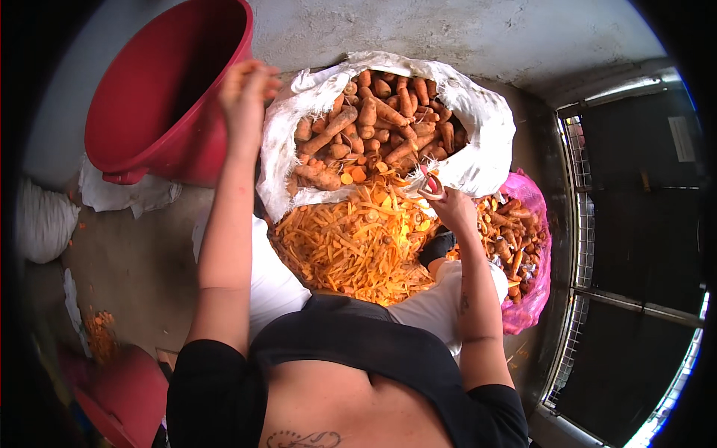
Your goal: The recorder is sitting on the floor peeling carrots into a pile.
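My left hand [250, 86] is raised beside the rim of a large red tub [168, 160]. Its fingers are apart and slightly blurred, and nothing shows in them. Over the near edge of a white woven sack, my right hand [457, 210] grips a peeler [431, 184] with a reddish part. Unpeeled carrots [370, 112] fill the open sack [489, 134] in front of me. Between my legs lies a broad heap of orange carrot peelings [351, 243], reaching up to the sack's near edge.
A pink mesh bag [541, 224] with more carrots [515, 231] stands at my right. Farther right is a dark panelled door [635, 246] with wire mesh. A red container [123, 392] sits at the lower left, near a white sack [45, 222]. A wall [418, 33] rises behind.
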{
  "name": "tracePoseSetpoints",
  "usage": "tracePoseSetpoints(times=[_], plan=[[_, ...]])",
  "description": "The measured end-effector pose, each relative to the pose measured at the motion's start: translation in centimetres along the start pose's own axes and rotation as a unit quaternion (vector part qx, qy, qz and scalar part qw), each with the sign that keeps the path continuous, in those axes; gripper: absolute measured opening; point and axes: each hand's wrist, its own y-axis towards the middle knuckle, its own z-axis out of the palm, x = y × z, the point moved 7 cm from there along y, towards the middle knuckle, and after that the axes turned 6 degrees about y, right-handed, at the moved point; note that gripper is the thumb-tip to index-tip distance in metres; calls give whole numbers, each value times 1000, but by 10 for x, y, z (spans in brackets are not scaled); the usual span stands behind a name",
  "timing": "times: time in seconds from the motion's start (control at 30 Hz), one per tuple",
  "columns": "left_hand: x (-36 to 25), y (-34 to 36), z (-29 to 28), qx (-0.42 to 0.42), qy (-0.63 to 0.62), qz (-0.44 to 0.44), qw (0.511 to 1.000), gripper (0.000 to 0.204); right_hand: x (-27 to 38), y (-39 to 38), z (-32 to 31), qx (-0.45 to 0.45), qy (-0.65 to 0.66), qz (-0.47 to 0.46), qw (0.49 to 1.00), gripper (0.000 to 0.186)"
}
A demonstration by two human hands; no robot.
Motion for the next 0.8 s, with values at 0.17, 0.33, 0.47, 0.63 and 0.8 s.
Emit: tracePoseSetpoints(times=[0.17,0.33,0.47,0.63,0.8], plan=[[64,-45,41,373,481,-111,786,37,10,9,12,30,-12,9,999,51],[99,-64,37,502,638,-70,580,45,4,19,38,38,-10,-9,999,31],[93,-62,50,480,582,-21,657,48,18,29,51,49,-15,-25,998,29],[107,-71,40,513,631,-66,578,47,30,48,67,40,-15,-50,998,28],[104,-83,40,545,577,-75,604,48,50,69,82,40,25,-61,997,28]])
